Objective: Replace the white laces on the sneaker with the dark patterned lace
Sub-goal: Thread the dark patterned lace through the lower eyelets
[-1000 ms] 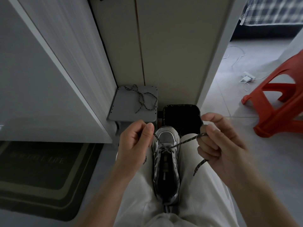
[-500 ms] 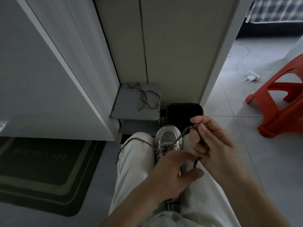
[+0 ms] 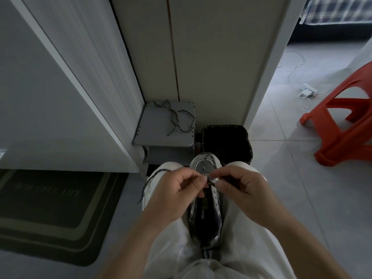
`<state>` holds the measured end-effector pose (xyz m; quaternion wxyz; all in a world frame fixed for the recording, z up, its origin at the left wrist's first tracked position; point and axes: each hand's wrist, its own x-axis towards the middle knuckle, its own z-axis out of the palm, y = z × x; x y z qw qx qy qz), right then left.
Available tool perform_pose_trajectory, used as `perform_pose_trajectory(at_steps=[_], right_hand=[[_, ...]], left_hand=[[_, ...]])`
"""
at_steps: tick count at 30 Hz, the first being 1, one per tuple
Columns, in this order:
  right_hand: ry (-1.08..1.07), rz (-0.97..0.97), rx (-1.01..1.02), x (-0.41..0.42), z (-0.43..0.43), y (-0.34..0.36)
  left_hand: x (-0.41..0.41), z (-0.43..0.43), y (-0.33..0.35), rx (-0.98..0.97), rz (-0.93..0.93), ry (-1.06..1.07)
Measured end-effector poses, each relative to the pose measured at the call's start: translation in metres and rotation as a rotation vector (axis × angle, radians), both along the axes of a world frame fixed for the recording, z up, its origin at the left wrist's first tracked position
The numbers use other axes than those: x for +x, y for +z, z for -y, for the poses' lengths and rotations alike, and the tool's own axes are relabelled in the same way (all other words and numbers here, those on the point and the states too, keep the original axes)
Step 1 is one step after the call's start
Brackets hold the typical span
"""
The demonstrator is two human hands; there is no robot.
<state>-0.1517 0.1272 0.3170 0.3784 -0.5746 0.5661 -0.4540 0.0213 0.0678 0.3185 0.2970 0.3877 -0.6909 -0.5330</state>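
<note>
A: Where is the sneaker (image 3: 205,210)?
B: It lies between the person's knees, toe pointing away.
A: What do the hands do?
B: The left hand (image 3: 177,195) and the right hand (image 3: 240,188) both pinch the dark lace (image 3: 205,165) near the toe. One end hangs over the left knee.
A: Anything else?
B: Another lace (image 3: 175,116) lies on the gray stool (image 3: 159,134).
</note>
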Motion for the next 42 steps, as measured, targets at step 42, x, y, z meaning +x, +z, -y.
perform_pose_trajectory(at_steps=[42], right_hand=[[-0.132,-0.502,0.223,-0.009,0.017,-0.078]], left_hand=[[-0.042,0.006,-0.094,-0.186,0.711,-0.038]])
